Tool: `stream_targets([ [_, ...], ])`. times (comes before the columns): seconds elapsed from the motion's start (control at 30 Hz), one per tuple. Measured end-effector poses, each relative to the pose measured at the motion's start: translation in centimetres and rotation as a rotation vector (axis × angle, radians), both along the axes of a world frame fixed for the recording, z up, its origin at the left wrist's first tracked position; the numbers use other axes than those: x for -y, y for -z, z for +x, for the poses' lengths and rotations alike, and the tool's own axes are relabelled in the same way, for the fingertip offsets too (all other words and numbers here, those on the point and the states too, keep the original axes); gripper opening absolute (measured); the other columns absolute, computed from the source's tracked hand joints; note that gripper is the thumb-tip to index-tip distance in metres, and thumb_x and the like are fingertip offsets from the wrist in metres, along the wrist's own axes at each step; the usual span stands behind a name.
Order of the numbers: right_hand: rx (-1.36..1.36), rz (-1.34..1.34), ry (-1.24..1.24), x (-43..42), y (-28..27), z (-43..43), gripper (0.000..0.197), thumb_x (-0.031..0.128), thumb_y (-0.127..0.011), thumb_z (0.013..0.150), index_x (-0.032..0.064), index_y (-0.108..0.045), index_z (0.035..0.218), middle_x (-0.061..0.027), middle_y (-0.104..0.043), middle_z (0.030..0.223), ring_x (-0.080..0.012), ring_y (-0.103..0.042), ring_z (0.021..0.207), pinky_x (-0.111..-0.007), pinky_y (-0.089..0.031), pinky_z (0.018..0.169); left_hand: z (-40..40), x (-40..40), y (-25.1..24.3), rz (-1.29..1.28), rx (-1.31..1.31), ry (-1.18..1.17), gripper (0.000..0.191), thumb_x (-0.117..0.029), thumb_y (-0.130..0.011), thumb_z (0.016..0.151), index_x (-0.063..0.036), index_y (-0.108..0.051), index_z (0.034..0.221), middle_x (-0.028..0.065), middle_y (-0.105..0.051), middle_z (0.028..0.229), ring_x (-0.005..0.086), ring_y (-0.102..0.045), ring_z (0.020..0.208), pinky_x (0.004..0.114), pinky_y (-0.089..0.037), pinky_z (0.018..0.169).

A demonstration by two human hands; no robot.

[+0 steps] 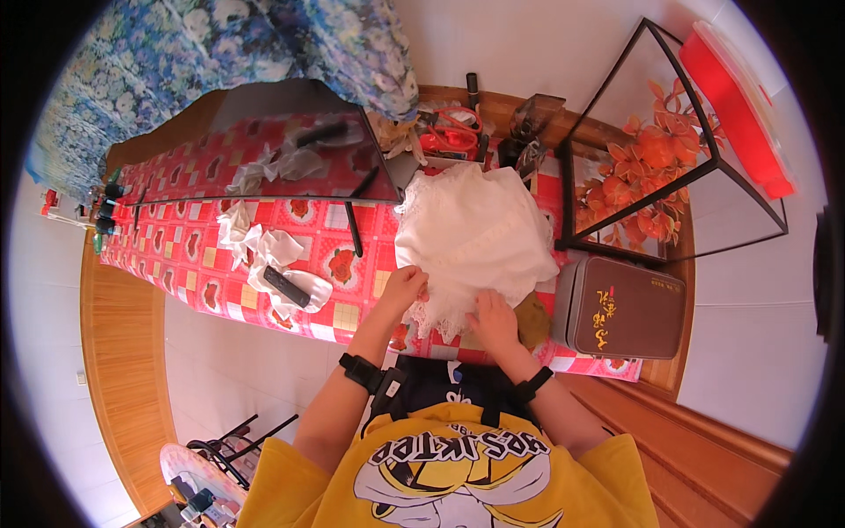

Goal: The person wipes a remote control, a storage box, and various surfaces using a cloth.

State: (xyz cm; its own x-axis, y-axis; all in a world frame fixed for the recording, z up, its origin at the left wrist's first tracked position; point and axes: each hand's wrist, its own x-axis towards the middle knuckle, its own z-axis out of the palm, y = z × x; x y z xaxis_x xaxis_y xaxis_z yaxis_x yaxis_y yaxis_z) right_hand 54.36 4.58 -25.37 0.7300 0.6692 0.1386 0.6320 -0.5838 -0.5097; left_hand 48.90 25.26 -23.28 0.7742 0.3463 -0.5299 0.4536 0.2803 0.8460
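A white cloth garment with lace trim (472,231) lies in a loose heap on the table before me. At its near left edge is my left hand (404,290), fingers curled by the lace; whether they pinch it is unclear. My right hand (494,320) rests at the near edge of the cloth, thumb apart from the fingers, gripping nothing visible. An olive-brown cloth (532,320) lies just right of that hand, partly under the white one.
Left stands a flat-screen television (264,152) under a blue floral cover (218,46). A black remote control (287,286) lies on crumpled white material (277,247). Right are a brown case (630,307) and a black-framed glass case (643,198) with orange artificial flowers. A red tub (736,109) sits above.
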Motion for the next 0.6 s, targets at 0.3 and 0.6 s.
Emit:
stream_targets([
  [0.3, -0.220, 0.119, 0.066, 1.3, -1.2, 2.4, 0.015, 0.005, -0.060, 0.071, 0.0005, -0.055, 0.085, -0.0117, -0.058, 0.081, -0.0296, -0.055, 0.079, -0.036, -0.045, 0.068, -2.2, -0.9, 0.2, 0.514, 0.096, 0.297, 0.030, -0.027, -0.070, 0.075, -0.0026, -0.053, 0.073, 0.0053, -0.053, 0.066, 0.0178, -0.054, 0.066, 0.029, -0.045, 0.065],
  [0.6, -0.625, 0.232, 0.047, 2.4, -1.2, 6.7, 0.011, 0.004, -0.053, 0.083, -0.0017, -0.058, 0.091, -0.0058, -0.059, 0.077, -0.0130, -0.054, 0.075, -0.026, -0.043, 0.070, -4.6, 0.4, 5.5, 1.219, -0.049, 0.491, 0.036, -0.023, -0.065, 0.073, -0.0052, -0.048, 0.099, 0.0159, -0.058, 0.086, 0.0342, -0.059, 0.083, 0.044, -0.048, 0.069],
])
